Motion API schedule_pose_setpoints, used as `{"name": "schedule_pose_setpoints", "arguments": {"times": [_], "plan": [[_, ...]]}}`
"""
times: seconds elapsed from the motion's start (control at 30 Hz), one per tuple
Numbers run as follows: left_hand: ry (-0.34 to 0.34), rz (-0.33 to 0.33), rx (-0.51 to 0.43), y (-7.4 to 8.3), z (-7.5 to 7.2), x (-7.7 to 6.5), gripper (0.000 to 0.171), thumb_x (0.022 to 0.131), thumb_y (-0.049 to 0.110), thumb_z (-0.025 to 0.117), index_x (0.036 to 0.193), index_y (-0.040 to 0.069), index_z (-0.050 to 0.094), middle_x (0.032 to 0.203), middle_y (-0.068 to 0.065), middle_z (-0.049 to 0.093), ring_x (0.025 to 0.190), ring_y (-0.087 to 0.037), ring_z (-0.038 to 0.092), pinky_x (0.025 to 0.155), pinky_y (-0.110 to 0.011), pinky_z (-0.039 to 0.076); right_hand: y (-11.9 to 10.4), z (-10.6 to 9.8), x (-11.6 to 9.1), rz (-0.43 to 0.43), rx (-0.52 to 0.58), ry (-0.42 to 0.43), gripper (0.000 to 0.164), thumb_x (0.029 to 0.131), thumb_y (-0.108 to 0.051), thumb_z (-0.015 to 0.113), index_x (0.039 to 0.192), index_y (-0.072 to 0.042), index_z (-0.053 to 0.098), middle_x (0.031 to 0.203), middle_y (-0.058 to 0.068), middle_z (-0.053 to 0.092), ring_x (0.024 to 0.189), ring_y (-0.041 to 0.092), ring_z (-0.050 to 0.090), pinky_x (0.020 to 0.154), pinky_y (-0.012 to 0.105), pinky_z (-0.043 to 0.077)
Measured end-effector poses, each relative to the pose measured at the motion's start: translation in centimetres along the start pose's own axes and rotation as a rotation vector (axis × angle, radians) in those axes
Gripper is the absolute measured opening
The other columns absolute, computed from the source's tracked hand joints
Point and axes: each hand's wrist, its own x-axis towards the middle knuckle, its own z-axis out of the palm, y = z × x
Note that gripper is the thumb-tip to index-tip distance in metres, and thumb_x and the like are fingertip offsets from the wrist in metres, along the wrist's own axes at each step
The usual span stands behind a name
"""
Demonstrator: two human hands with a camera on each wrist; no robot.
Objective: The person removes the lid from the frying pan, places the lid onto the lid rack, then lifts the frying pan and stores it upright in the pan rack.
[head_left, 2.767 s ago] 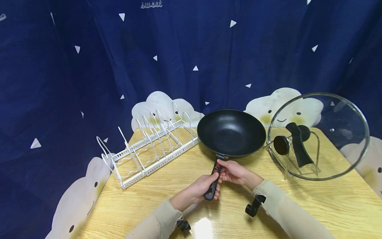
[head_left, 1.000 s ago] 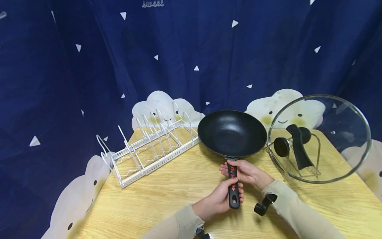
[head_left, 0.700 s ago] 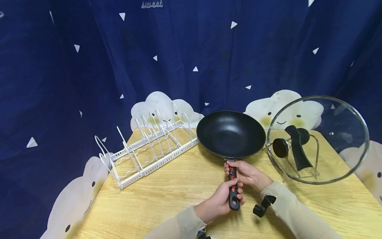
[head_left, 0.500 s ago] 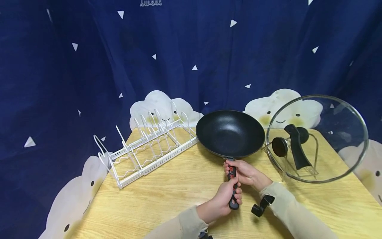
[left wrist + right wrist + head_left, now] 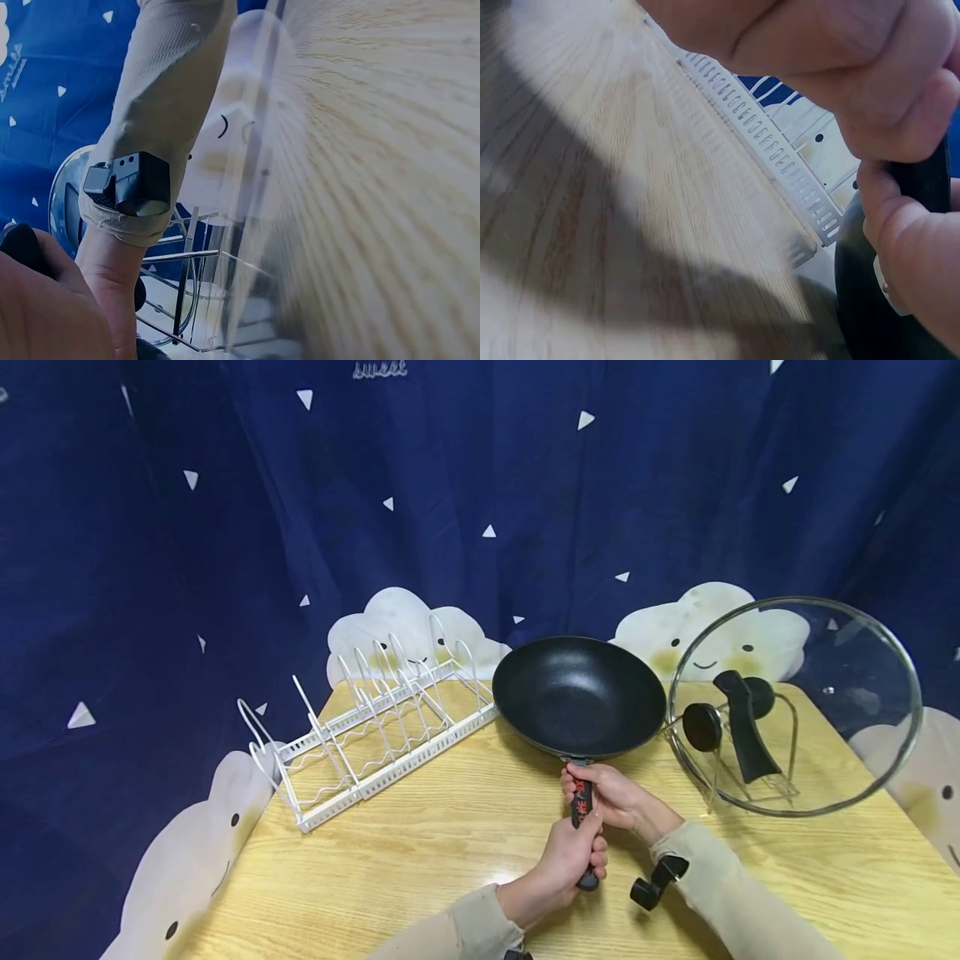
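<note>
A black wok sits toward the back middle of the table in the head view, its inside facing up and its handle pointing at me. My left hand grips the lower end of that handle, fingers curled round it with the thumb on top. Just ahead of it, my right hand holds the handle close to the bowl, fingers beneath and thumb above. In the right wrist view, the wok's dark side shows low over the wood, and both hands hide much of the handle.
A white wire rack with upright loops stands left of the wok, its near rail close to the wok's rim. To the right, a large glass lid with a black handle leans in a metal stand. A blue curtain hangs behind the table.
The wok's handle has swung from slanting left to nearly straight toward me, and both hands have shifted right with it. My left hand has closed more fully round the handle's end.
</note>
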Motion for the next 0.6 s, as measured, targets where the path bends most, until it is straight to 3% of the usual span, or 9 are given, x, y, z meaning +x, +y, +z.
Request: {"name": "schedule_pose_setpoints", "arguments": {"times": [0.6], "plan": [[-0.071, 0.074, 0.021, 0.8, -0.3, -1.1, 0.015, 0.092, 0.018, 0.056, 0.093, 0.005, 0.048, 0.056, 0.003, 0.039, 0.041, -0.005, 0.035, 0.036, -0.018, 0.035, -0.7, 2.2, -0.6, -0.065, -0.079, -0.044, 0.025, 0.105, -0.011, 0.024, 0.098, -0.002, 0.046, 0.081, 0.000, 0.052, 0.072, 0.009, 0.054, 0.069, 0.021, 0.049]]}}
